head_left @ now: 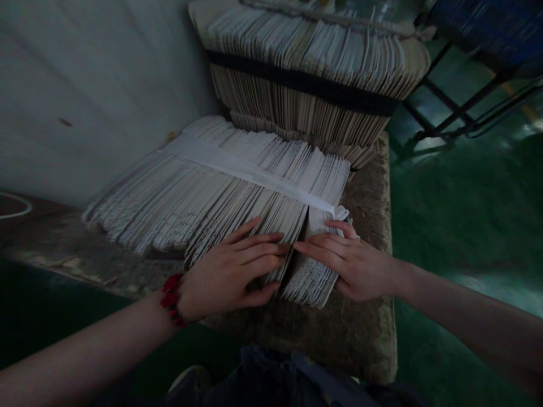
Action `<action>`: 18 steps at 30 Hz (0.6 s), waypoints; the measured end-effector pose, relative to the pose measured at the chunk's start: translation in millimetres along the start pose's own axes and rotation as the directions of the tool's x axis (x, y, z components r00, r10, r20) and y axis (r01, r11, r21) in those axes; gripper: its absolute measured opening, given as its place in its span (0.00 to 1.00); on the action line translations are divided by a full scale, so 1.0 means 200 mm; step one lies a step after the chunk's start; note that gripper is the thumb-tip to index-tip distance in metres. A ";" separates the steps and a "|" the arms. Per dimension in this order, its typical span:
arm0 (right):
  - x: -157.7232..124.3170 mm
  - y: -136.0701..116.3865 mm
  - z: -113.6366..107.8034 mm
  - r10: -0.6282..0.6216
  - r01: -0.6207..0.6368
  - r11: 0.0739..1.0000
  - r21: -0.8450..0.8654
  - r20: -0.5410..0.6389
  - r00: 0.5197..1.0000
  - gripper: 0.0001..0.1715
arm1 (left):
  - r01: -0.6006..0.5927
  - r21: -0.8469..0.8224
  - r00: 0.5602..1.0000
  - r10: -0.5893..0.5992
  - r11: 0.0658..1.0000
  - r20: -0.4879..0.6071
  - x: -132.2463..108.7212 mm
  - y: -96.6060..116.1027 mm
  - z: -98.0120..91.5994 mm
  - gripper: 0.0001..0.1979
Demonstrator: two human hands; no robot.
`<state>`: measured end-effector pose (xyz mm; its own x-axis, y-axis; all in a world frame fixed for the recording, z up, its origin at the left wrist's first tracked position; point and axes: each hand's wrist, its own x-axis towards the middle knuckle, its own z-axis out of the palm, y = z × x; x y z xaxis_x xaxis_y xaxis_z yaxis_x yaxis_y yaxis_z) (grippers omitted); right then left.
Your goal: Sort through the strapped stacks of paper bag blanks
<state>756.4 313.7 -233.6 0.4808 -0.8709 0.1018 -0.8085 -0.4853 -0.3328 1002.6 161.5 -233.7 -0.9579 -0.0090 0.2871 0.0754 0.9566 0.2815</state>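
Note:
A long row of thin whitish cardboard sheets (169, 203) stands on edge, packed face to face, with a white strap (254, 172) running across its top. Near the right end a dark gap splits off a small section of sheets (311, 280). My left hand (237, 263), a red beaded bracelet at its wrist, lies palm down on the sheets left of the gap, fingers spread. My right hand (339, 254) grips the end section from above, its forefinger reaching to the gap. Its palm side is hidden. Beside it the strap's end (340, 213) is bunched up.
Behind the row stands a taller bundle of brownish sheets (263, 96) with a black band (305, 85). Both rest on a worn board (369, 322). A pale wall (97, 96) rises at left. A dark metal frame (449, 107) stands on the green floor (466, 226) at right.

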 end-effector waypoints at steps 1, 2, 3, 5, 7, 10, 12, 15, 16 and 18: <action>0.00 0.00 0.00 0.004 -0.004 1.000 -0.002 0.006 1.000 0.53 | -0.001 -0.001 1.000 0.001 1.000 -0.003 0.00 0.00 0.00 0.13; 0.00 0.00 0.00 0.008 -0.008 1.000 -0.005 0.014 1.000 0.53 | -0.003 -0.002 1.000 0.003 1.000 -0.006 0.00 0.00 0.00 0.12; 0.01 -0.01 0.00 0.014 -0.014 1.000 -0.010 0.024 1.000 0.54 | -0.005 -0.003 1.000 0.005 1.000 -0.008 0.00 0.00 0.00 0.11; 0.01 -0.01 -0.01 0.020 -0.019 1.000 -0.022 0.041 0.999 0.55 | -0.006 -0.005 1.000 0.006 1.000 -0.017 0.00 0.00 0.00 0.10; 0.02 -0.01 -0.01 0.019 -0.017 0.999 -0.029 0.057 0.998 0.57 | -0.004 -0.006 1.000 0.004 1.000 -0.027 0.00 0.00 0.01 0.10; 0.02 -0.01 -0.02 0.015 -0.013 1.000 -0.026 0.083 0.996 0.57 | -0.001 -0.007 1.000 0.001 1.000 -0.030 -0.01 0.00 0.01 0.10; 0.01 -0.01 -0.02 0.013 -0.011 1.000 -0.023 0.088 0.996 0.56 | 0.002 -0.011 1.000 -0.003 1.000 -0.025 -0.01 0.00 0.01 0.10; 0.01 -0.01 -0.01 0.009 -0.008 1.000 -0.014 0.077 0.997 0.56 | 0.004 -0.019 1.000 -0.005 1.000 -0.017 -0.01 0.00 0.01 0.11; 0.01 -0.01 -0.01 0.004 -0.004 1.000 -0.010 0.071 0.997 0.56 | 0.003 -0.021 1.000 -0.003 1.000 -0.015 -0.01 0.00 0.01 0.11; 0.00 -0.01 -0.01 -0.003 0.004 1.000 -0.007 0.058 0.998 0.57 | 0.000 -0.022 1.000 0.000 1.000 -0.013 -0.01 0.00 0.00 0.11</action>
<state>757.4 313.4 -231.9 0.5022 -0.8634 0.0488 -0.8090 -0.4890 -0.3261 1004.0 162.6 -234.6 -0.9542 -0.0131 0.2988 0.0814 0.9500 0.3016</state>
